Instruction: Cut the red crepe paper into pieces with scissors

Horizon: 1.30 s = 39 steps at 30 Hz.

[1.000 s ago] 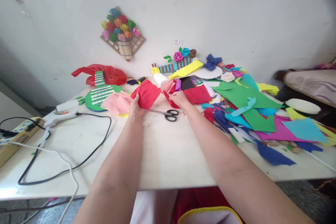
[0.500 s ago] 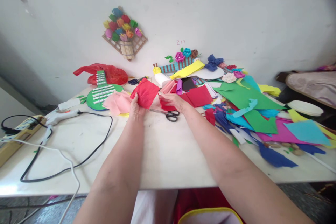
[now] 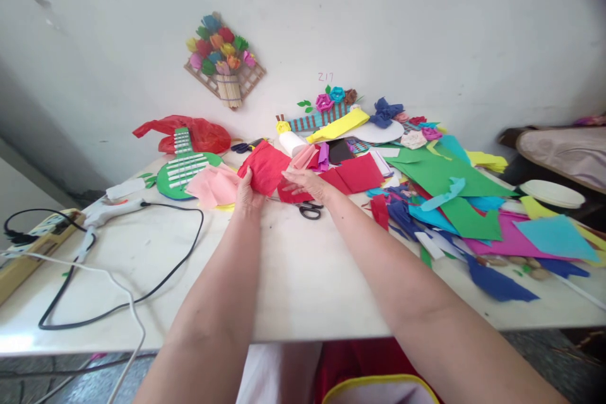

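My left hand (image 3: 250,194) is closed on the left edge of a red crepe paper piece (image 3: 266,168), which it holds up above the table, thumb in front. At the paper's right edge, my right hand (image 3: 305,184) has its fingers stretched out and apart; whether they touch the paper I cannot tell. Another red paper piece (image 3: 290,195) shows just under those fingers. Black-handled scissors (image 3: 310,210) lie below my right hand, their blades partly hidden. Pink crepe paper (image 3: 214,185) lies left of my left hand.
A green guitar-shaped craft (image 3: 182,167) and a glue gun (image 3: 111,209) with a looping black cord are on the left. Coloured paper sheets (image 3: 454,177) and scraps pile up on the right. A red plastic bag (image 3: 203,136) lies behind. Paper flowers (image 3: 220,47) hang on the wall.
The red paper has shifted slightly right and lies flatter to view. My right hand has moved a little left to its edge, its fingers more spread.
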{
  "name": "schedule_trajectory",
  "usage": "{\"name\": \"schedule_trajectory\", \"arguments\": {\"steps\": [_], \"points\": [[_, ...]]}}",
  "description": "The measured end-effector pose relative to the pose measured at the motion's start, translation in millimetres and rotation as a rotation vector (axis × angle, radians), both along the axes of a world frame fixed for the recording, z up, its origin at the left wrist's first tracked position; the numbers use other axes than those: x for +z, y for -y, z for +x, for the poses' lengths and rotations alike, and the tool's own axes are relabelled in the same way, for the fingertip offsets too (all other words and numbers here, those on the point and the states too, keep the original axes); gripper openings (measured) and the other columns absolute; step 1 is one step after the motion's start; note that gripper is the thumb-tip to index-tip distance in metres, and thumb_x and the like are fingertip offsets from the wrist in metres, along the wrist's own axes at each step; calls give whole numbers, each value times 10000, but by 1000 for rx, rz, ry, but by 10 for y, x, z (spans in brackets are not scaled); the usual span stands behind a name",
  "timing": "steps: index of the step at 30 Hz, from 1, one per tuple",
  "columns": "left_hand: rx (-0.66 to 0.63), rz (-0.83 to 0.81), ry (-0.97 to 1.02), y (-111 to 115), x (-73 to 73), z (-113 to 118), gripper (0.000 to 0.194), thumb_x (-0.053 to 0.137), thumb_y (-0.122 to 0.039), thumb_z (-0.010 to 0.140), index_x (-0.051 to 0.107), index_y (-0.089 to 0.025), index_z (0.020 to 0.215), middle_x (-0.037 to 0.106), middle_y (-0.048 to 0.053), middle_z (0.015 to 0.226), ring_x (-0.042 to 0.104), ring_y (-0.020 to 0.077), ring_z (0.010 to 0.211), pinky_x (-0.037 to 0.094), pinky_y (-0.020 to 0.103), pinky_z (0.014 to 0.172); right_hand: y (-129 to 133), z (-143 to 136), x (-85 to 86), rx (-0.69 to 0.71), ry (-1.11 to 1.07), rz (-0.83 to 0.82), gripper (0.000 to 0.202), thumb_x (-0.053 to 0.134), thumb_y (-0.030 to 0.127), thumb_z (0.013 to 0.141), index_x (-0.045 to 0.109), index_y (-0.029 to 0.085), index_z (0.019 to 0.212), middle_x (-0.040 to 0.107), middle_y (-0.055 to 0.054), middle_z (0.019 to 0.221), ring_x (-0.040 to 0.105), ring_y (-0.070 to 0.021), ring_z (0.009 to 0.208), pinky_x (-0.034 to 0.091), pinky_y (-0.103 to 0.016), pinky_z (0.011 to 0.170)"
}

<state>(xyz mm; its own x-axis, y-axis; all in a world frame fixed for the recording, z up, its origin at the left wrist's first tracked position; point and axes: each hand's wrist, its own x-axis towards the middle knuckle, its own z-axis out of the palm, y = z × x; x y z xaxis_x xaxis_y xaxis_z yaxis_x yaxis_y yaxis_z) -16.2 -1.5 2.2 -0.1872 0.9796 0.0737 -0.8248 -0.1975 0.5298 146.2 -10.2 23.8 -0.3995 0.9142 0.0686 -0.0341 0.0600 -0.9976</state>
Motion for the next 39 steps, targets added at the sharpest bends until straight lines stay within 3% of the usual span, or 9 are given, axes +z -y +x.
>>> {"name": "schedule_trajectory", "arguments": {"steps": [4,10,18,22,25,27,32,36,39], "points": [[-40,19,-47,7,-5,36,344,587,-254,815,568,-155,1145,655,130,1096,579,237,1084,433,394,965,30,-133,7,-140,-50,-4,217,702,324,696,588,144,651,653,-6,676,640,-125,649,460,-197,545],[-49,20,-57,-9,-17,45,300,568,-191,821,581,-165,1120,669,105,1071,580,216,1084,440,367,963,55,-123,56,-292,-85,-45,122,602,131,755,556,138,642,632,-5,608,592,-92,512,413,-178,460],[-39,-15,-77,1,-15,7,254,578,-233,809,620,-165,1050,695,88,990,630,217,992,497,339,885,-41,-15,-30,-327,3,51,100,552,160,729,537,155,630,586,23,570,553,-106,508,448,-209,490],[-58,-45,-171,-15,-27,6,171,598,-146,773,640,-141,938,713,63,812,678,167,760,537,299,787,-137,49,-62,-379,30,100,109,573,225,744,551,163,657,571,29,560,584,-131,586,488,-232,560],[-62,-69,-262,-26,-33,16,89,625,-104,728,633,-134,811,696,30,700,660,137,623,549,290,737,-171,76,-53,-446,-8,112,160,571,288,781,541,174,672,541,42,527,559,-118,542,488,-217,510],[-37,-65,-284,-30,-30,25,64,635,-118,720,625,-138,779,691,21,696,656,135,619,549,291,724,-156,77,-31,-447,-43,102,215,581,322,792,519,174,649,511,50,497,518,-97,468,464,-196,441],[14,-21,-330,-24,-6,50,91,652,-171,704,617,-157,787,689,21,744,650,132,667,540,270,691,-56,25,31,-240,-53,42,221,630,327,785,537,151,690,583,12,556,562,-89,438,426,-165,379],[-2,-58,-453,-30,-12,65,168,676,-259,657,616,-155,774,660,17,685,619,131,606,526,273,635,-79,19,15,-368,-48,65,127,527,215,846,550,147,741,619,-1,614,589,-96,451,430,-174,392],[112,-93,-681,-64,-43,45,255,632,-387,673,634,-150,769,663,38,715,626,166,696,501,274,636,-149,84,-37,-435,113,53,153,481,247,855,568,154,771,643,-23,661,610,-121,487,409,-189,396]]}}
